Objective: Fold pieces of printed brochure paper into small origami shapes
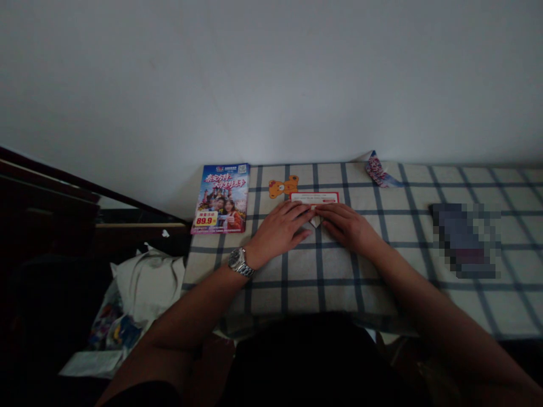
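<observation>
A partly folded paper leaflet [314, 197] with a red border and printed text lies on the checked cloth in front of me. Its lower end comes to a white point between my hands. My left hand [283, 225], with a metal watch on the wrist, rests its stretched fingers on the leaflet's left side, the thumb apart. From the right, my right hand [345, 226] lays its extended fingers on the leaflet, fingertips close to those of the left. Both hands cover much of the paper, so the folds beneath are hidden.
A colourful flyer [221, 198] lies at the table's left edge. Near the wall stands a folded piece of printed paper [376, 170]. A blurred dark object [462, 240] is at the right. White bags [148, 282] sit below on the left. The checked tablecloth [280, 288] reaches the wall.
</observation>
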The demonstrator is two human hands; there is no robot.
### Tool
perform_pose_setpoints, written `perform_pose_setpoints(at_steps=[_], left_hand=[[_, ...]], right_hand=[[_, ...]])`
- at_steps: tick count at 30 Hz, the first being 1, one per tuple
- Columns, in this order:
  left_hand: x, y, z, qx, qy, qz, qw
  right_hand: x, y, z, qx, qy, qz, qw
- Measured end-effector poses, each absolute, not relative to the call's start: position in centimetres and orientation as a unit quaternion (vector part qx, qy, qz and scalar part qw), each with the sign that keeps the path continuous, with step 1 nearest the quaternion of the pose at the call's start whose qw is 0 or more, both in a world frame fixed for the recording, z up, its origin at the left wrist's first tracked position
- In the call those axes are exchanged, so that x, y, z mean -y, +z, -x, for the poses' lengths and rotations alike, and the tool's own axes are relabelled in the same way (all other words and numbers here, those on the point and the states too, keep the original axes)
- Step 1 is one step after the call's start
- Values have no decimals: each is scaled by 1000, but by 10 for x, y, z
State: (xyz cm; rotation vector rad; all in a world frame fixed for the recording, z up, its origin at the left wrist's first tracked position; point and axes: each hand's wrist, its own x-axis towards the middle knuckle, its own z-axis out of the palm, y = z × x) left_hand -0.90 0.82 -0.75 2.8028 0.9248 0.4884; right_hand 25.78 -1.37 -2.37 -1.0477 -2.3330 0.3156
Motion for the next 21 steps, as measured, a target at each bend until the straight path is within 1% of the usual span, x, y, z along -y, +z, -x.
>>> perform_pose_setpoints(at_steps=[14,21], left_hand=[[-5,-7,9,-317,170,-930,77],[-5,-7,8,-320,168,-929,84]], right_hand=[[12,-25,-259,877,107,379,275],[9,-26,-258,888,99,381,239]])
